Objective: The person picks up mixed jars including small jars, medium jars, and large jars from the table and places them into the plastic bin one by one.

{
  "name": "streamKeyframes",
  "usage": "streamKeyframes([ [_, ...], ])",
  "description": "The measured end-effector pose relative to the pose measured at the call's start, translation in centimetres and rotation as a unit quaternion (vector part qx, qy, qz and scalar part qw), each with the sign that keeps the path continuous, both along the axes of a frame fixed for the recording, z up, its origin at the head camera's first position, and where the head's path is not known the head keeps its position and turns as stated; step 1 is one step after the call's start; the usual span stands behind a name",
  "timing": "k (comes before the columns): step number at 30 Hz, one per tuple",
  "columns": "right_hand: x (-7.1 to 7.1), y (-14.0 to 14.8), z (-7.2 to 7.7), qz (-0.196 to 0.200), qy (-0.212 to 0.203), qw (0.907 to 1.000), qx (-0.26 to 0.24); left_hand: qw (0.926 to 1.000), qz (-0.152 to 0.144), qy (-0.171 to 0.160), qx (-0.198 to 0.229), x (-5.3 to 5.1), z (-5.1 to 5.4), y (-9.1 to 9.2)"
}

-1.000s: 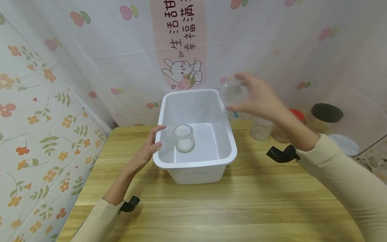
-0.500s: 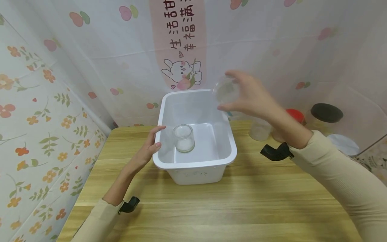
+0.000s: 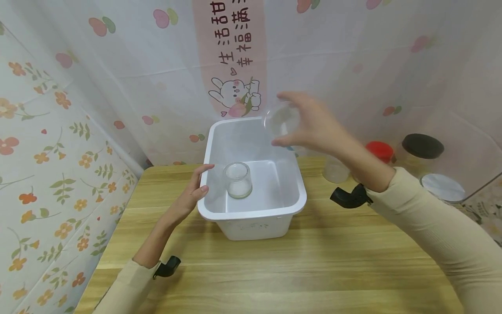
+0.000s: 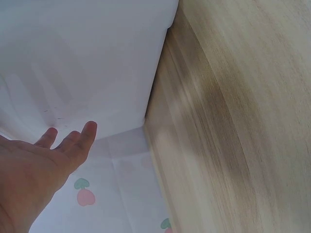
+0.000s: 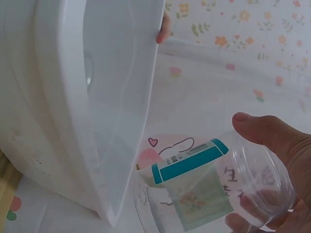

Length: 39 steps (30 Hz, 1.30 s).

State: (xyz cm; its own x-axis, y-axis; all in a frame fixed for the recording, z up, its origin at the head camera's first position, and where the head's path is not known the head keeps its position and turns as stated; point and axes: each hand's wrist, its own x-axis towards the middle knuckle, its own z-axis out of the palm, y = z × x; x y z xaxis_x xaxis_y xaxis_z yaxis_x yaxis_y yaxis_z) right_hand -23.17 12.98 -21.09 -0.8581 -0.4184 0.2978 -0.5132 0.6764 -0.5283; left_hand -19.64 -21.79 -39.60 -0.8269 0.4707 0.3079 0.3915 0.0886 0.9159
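My right hand (image 3: 307, 124) holds a clear jar (image 3: 281, 121) up over the right rim of a white plastic basin (image 3: 252, 215). In the right wrist view the jar (image 5: 194, 194) lies tilted, its wide ringed neck between thumb and fingers, and a teal-edged label (image 5: 192, 161) shows on it. My left hand (image 3: 189, 197) grips the basin's left rim, thumb and forefinger over the edge. The other fingers lie along the outer wall in the left wrist view. Inside the basin, toward its left wall, a glass jar (image 3: 238, 185) stands upright.
To the right on the wooden table (image 3: 274, 279) stand a clear container (image 3: 335, 169), a red-lidded jar (image 3: 379, 151), a black-lidded jar (image 3: 422, 146) and a white-lidded jar (image 3: 443, 187). A printed curtain (image 3: 164, 87) hangs close behind the basin.
My right hand has carried the clear jar leftward, from beside the basin's right rim to above it. The left hand and the basin have stayed in place.
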Motion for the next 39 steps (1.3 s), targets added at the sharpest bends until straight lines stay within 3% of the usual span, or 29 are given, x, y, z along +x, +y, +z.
streamKeyframes([
  [21,-0.1,-2.9,-1.1,0.037,0.006,0.9992,0.009,1.0,0.0,-0.003,0.003,0.1,-0.1,-0.1],
  [30,0.2,-3.5,-1.7,0.046,-0.019,0.9987,0.014,1.0,-0.002,0.001,0.004,-0.1,-0.1,-0.1],
  [39,-0.1,-4.5,-2.8,0.067,-0.027,0.9956,0.06,1.0,0.006,-0.007,-0.001,0.1,0.1,0.1],
])
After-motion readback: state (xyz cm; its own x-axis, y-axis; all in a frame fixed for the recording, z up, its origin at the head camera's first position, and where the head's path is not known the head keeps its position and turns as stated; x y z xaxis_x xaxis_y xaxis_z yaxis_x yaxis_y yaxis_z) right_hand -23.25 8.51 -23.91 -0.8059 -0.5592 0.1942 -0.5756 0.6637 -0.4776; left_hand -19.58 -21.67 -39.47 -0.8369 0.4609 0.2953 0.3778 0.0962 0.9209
